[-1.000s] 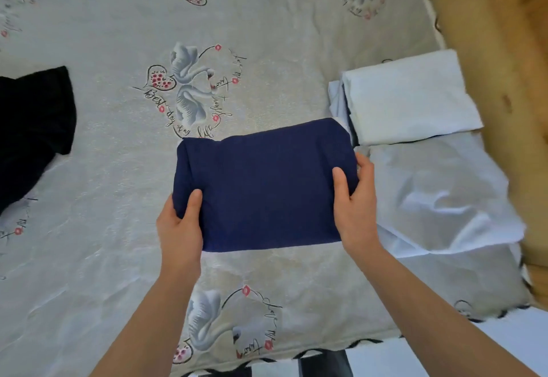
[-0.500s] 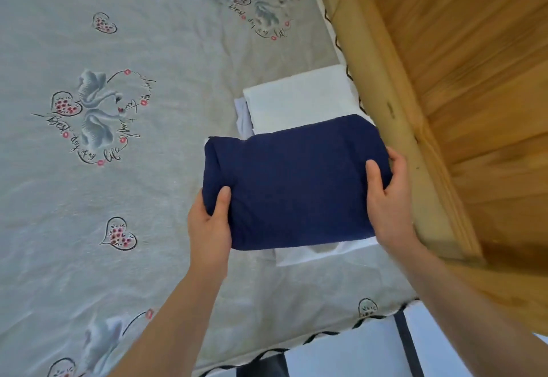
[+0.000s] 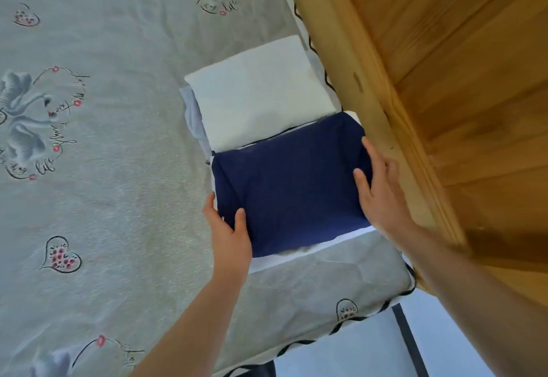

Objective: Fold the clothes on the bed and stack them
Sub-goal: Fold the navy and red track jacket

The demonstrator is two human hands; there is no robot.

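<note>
A folded navy blue garment (image 3: 292, 187) lies on top of a folded white garment (image 3: 308, 253) whose edge shows along its near side. My left hand (image 3: 229, 233) grips the navy garment's near left corner, thumb on top. My right hand (image 3: 381, 191) holds its right edge, fingers spread over the cloth. Just beyond sits a second stack: a folded white garment (image 3: 261, 98) on a pale blue one (image 3: 192, 115). All rest on the grey printed bedsheet (image 3: 118, 192), close to the bed's right side.
A wooden bed frame and panelled wall (image 3: 430, 86) run along the right, touching distance from my right hand. The bed's near edge (image 3: 326, 338) with black trim lies below the stacks, with pale floor beyond. Open sheet spreads to the left.
Both hands carried the navy garment right and set it down on the near white garment. The view swung right, and the black garment on the left dropped out of view.
</note>
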